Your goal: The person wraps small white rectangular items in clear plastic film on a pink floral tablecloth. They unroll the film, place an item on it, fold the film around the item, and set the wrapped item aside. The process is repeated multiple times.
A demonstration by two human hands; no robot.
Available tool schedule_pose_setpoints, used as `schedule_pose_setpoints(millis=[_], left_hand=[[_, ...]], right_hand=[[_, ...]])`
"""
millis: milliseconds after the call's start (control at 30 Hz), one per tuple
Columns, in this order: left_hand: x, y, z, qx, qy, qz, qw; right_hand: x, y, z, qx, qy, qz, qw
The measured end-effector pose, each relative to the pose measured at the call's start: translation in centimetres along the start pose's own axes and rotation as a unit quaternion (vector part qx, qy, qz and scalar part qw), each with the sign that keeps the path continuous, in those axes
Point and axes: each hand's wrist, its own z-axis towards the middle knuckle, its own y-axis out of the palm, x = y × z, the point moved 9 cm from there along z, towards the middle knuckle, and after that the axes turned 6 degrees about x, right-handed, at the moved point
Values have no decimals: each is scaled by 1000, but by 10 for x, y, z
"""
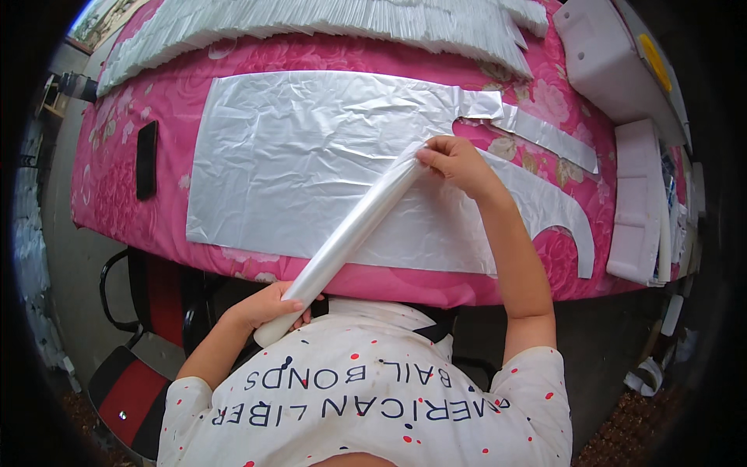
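Note:
A long, narrow length of white plastic film (354, 237), folded or rolled up, slants across the front of the table between my hands. My left hand (274, 305) wraps round its wider, rounded lower end, close to my shirt. At the upper end, my right hand (457, 165) pinches the film between thumb and fingers. Beneath it lies a thin, shiny white plastic apron (288, 148), spread flat with creases. Its curved cut-outs and strap-like strips point to the right. My right wrist and forearm cover part of the apron.
The table has a pink flowered cloth (109, 198). A black phone (146, 159) lies at the left. Long rows of folded white plastic (327, 22) line the far side. White foam boxes (634, 202) stand at the right edge. A red and black chair (132, 397) is at lower left.

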Motion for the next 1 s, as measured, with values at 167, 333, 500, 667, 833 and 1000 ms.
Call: schedule_pose_setpoints(millis=[167, 333, 500, 667, 833, 1000], left_hand=[[-15, -13, -5, -10, -36, 47, 998], [-27, -32, -23, -19, -54, 142, 988], [-16, -35, -38, -69, -65, 245, 965], [59, -5, -17, -65, 62, 482, 872], [136, 26, 17, 67, 202, 669, 712], [168, 63, 6, 169, 525, 674, 492]], right_hand=[[8, -76, 3, 177, -41, -61, 981], [51, -199, -10, 305, -27, -47, 951], [68, -259, -33, 361, -49, -59, 929], [12, -168, -17, 270, -90, -137, 949], [-19, -70, 13, 162, -104, -97, 976], [-15, -37, 45, 108, -91, -62, 988]])
